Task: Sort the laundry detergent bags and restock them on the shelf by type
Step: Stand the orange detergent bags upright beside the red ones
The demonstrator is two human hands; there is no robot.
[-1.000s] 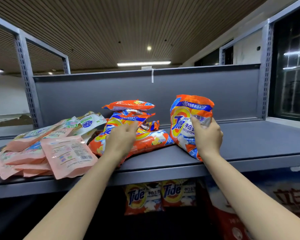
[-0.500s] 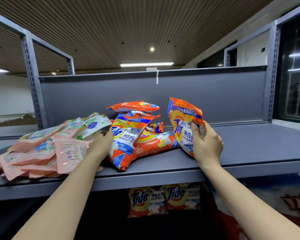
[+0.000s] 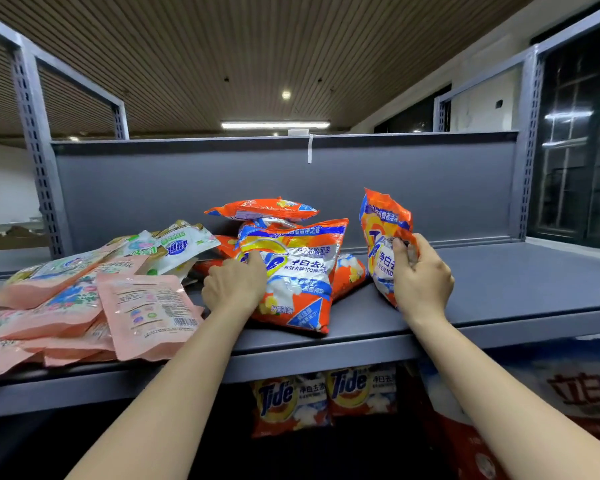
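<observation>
Now each hand grips a Tide bag: left hand (image 3: 234,284), right hand (image 3: 421,275).

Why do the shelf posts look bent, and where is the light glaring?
Head view: the wide-angle lens bows the shelf posts and rail outward; the ceiling strip light is blown out white; its glare shows on the foil of the Tide bag under the left hand; the lower shelf lies in deep shadow.
</observation>
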